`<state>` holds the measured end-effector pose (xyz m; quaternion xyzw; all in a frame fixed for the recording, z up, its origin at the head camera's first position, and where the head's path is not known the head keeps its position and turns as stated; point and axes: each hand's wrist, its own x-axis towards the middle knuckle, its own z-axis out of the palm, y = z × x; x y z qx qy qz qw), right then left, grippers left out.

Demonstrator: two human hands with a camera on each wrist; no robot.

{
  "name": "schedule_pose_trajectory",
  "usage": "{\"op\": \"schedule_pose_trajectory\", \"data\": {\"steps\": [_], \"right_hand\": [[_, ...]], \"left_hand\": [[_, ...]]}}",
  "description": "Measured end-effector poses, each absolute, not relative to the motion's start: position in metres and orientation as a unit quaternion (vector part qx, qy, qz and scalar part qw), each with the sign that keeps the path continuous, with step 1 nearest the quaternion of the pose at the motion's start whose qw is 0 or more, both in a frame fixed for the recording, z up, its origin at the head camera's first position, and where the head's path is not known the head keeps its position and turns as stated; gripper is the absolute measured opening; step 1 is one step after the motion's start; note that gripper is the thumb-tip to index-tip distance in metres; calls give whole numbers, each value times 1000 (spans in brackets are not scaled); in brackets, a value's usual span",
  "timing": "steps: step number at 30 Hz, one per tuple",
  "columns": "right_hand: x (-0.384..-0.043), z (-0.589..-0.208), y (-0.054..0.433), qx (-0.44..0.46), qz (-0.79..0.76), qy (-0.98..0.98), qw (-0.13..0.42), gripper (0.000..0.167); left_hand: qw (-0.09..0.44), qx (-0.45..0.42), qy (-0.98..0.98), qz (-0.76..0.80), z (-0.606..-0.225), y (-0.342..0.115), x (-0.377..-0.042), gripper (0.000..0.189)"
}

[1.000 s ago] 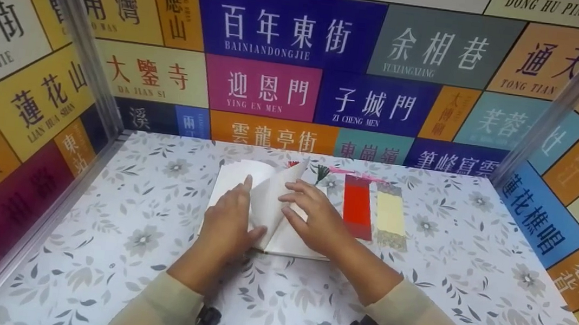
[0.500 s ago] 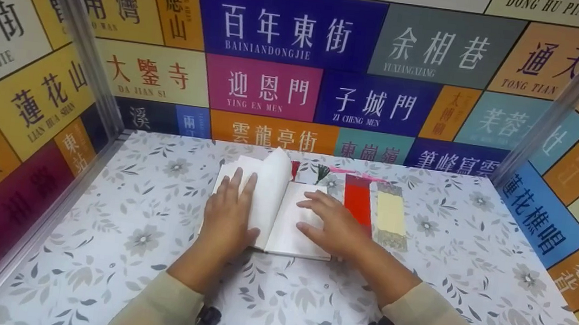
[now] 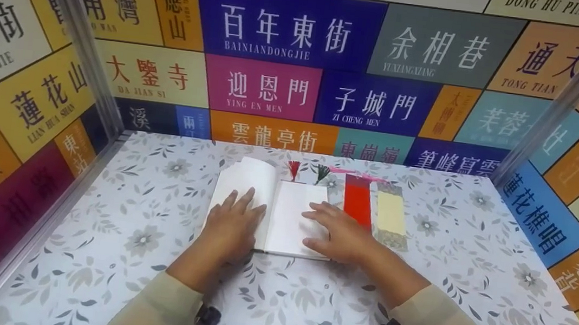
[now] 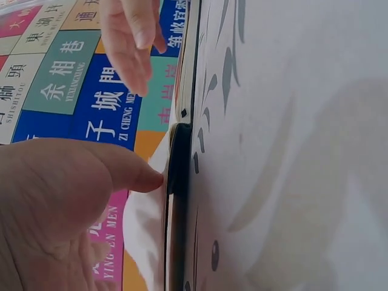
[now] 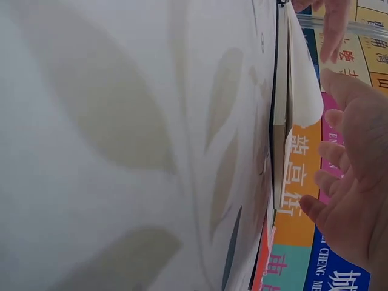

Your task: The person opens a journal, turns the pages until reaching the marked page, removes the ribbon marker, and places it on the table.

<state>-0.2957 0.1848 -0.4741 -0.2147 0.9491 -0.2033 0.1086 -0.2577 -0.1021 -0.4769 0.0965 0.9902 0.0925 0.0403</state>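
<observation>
An open book [image 3: 292,206] with blank white pages lies on the table. My left hand [image 3: 232,221] rests on its left page with fingers spread. In the left wrist view the left thumb [image 4: 142,176] touches the book near its spine. My right hand [image 3: 339,232] is over the right page, fingers loosely bent; the right wrist view shows it apart from the book [image 5: 280,121], holding nothing. Red [image 3: 293,170] and green tassels [image 3: 322,174] stick out past the book's top edge. Right of the book lie a red bookmark [image 3: 358,206] and a cream bookmark [image 3: 390,212] with patterned ends.
Pink tassels [image 3: 356,175] lie at the tops of the two bookmarks. A white cloth with grey leaves and flowers covers the table [image 3: 144,238]. Panels with place names [image 3: 294,27] stand behind and on both sides, with clear corner posts [image 3: 553,100].
The raised page has come down onto the left side, and my left hand presses there. My right hand has let the page go and moved right. The red tassel now shows fully.
</observation>
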Motion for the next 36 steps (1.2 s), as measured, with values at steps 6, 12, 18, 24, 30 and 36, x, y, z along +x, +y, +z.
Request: {"op": "schedule_pose_trajectory", "data": {"steps": [6,12,18,24,30,36], "right_hand": [[-292,-476,187,-214,-195,949,122,69],[-288,-475,188,-228,-181,947,137,75],[-285,-475,188,-227,-170,946,158,78],[-283,-475,188,-217,-181,944,171,71],[-284,-476,189,-214,-190,943,171,60],[-285,-476,189,-210,-192,943,174,57]], "left_hand": [[67,95,988,100,-482,-106,-256,62],[78,85,986,119,-485,-109,-256,63],[104,67,985,124,-483,-108,-256,77],[120,52,983,128,-482,-108,-256,79],[127,44,982,135,-482,-108,-254,79],[134,40,981,137,-482,-108,-254,79]]}}
